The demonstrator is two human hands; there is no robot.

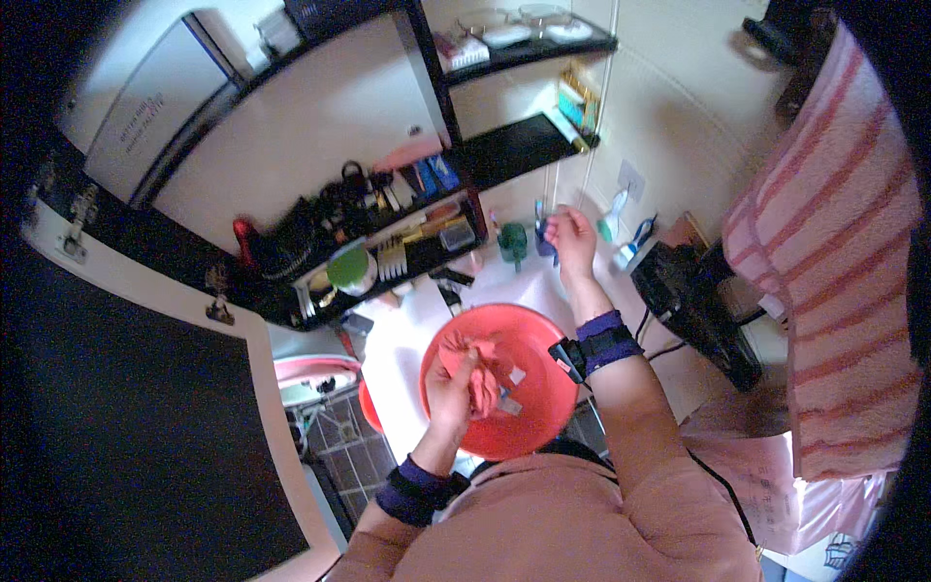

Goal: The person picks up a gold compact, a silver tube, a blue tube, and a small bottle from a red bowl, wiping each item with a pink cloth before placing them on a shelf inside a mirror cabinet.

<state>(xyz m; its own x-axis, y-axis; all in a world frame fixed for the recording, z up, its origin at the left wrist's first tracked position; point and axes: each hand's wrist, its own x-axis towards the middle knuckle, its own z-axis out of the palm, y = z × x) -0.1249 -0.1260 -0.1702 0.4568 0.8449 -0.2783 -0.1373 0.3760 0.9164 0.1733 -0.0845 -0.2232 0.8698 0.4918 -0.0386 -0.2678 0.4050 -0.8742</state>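
My left hand (pixel 448 393) is closed round a crumpled pinkish-red cloth (pixel 482 388). It is over the round red basin (pixel 543 339), which stands on the white counter right in front of my body. Small pale pieces (pixel 517 374) show inside the basin. Farther off, my right hand (pixel 574 238) is raised, its fingers curled at the side of a dark blue cup (pixel 544 242) with a toothbrush (pixel 539 210) in it. Whether the fingers grip that cup is hidden. Just left of it stands a green cup (pixel 512 242).
Dark shelves (pixel 514 150) line the wall ahead, crowded with toiletries and a green-lidded tub (pixel 351 270). A black hair dryer (pixel 693 310) and its cord lie at the right. A striped pink towel (pixel 824 262) hangs there. An open cabinet door (pixel 145 407) fills the left.
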